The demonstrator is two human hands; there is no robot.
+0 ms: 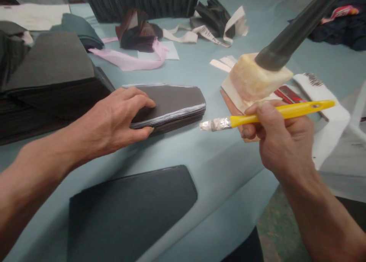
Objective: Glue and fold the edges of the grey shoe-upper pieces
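My left hand (pixel 114 121) grips the near left end of a small stack of dark grey cut sheets (pixel 174 102), thumb under the edge and fingers curled on top. My right hand (pixel 281 140) is closed round a yellow-handled brush (pixel 274 115), held level with its white, glue-caked bristles pointing left toward the stack. Just behind the brush stands a cream-coloured block (pixel 251 81) with a dark handle (pixel 297 26) sticking out of it up to the right.
A single dark sheet (pixel 131 212) lies near me on the pale blue table (pixel 217 166). A tall pile of dark sheets (pixel 48 83) is at the left. Pink strips (pixel 128 60), dark fabric scraps (pixel 137 29) and beige tapes (pixel 197 33) lie farther back.
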